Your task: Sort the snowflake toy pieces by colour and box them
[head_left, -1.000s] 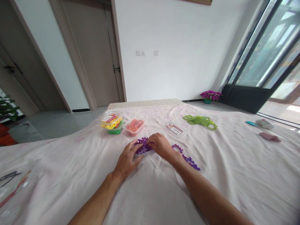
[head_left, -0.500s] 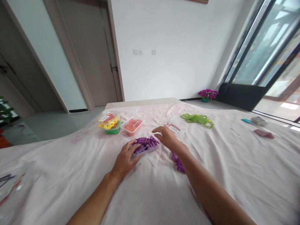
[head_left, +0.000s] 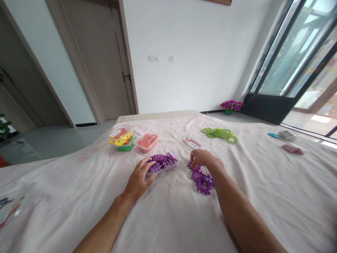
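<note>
My left hand (head_left: 139,178) is curled round the left end of a clear plastic box (head_left: 165,171), thumb at the near side and fingers over the rim. Purple interlocking plastic pieces (head_left: 161,161) are heaped in that box, some sticking up above it. To the right, my right hand (head_left: 204,159) reaches down with its fingertips closed on a purple plastic piece (head_left: 191,164) at the far end of a loose group. More purple pieces (head_left: 203,184) lie nearer on the cloth, partly hidden by my right wrist. Just beyond that hand lies a clear lid with a label (head_left: 192,142).
An open box of orange pieces (head_left: 147,141) stands beyond my left hand, beside stacked boxes with yellow and green pieces (head_left: 121,138). Green pieces (head_left: 219,133) lie at the back right. A pink folded item (head_left: 292,149) lies far right on the wrinkled tablecloth (head_left: 163,218).
My right hand has moved right and down from beside the purple box to the loose purple pieces, closing its fingers there. My left hand stays on the box.
</note>
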The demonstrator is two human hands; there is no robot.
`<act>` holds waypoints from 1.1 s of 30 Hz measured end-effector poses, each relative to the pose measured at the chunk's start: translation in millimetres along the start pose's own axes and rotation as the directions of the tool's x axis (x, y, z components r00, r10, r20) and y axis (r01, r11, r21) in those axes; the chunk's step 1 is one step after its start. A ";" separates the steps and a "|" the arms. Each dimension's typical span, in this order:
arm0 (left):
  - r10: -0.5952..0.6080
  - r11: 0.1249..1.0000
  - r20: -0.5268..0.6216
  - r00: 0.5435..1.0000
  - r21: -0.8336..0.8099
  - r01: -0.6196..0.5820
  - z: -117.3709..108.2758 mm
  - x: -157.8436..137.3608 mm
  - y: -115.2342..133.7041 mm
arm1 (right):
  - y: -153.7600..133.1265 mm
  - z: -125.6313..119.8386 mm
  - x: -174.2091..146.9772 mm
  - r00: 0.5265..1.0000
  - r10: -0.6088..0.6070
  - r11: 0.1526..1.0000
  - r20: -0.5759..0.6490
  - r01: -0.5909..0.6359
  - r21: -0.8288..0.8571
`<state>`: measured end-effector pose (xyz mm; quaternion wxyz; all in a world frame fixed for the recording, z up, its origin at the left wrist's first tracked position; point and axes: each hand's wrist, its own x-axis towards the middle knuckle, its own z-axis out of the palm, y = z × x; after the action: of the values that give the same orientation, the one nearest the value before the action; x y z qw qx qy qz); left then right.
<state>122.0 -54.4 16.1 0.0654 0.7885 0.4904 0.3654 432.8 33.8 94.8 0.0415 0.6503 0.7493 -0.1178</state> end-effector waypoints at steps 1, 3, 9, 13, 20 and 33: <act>-0.002 1.000 -0.003 1.000 -0.004 0.002 0.0 -0.2 -0.1 | 1.9 0.7 1.7 1.000 -0.001 1.000 -0.008 0.001 0.016; -0.013 1.000 -0.008 1.000 -0.012 0.013 0.1 -0.5 -0.2 | 6.4 0.5 4.7 1.000 -0.003 0.999 -0.023 0.004 0.037; -0.027 0.999 -0.030 0.999 -0.035 0.026 1.6 -1.1 -1.2 | 4.5 -11.4 3.7 0.946 0.028 0.984 -0.322 0.030 0.176; -0.031 0.999 -0.004 1.000 -0.044 0.031 1.6 -1.6 -1.4 | -14.6 -12.5 1.6 0.913 0.032 0.865 -0.407 0.178 0.469; -0.032 0.999 0.007 0.999 -0.043 0.032 0.3 -1.2 -0.5 | -61.1 11.4 2.6 0.940 -0.163 0.548 -0.300 0.339 0.765; 0.045 0.996 0.007 0.999 0.076 -0.045 -0.7 -0.7 1.0 | -92.1 25.4 -17.9 0.795 -0.480 0.772 -0.371 0.584 0.252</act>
<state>122.1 -55.7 16.7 0.0282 0.8022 0.4858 0.3459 342.5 -1.0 85.4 -0.2200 0.4151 0.8677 -0.1625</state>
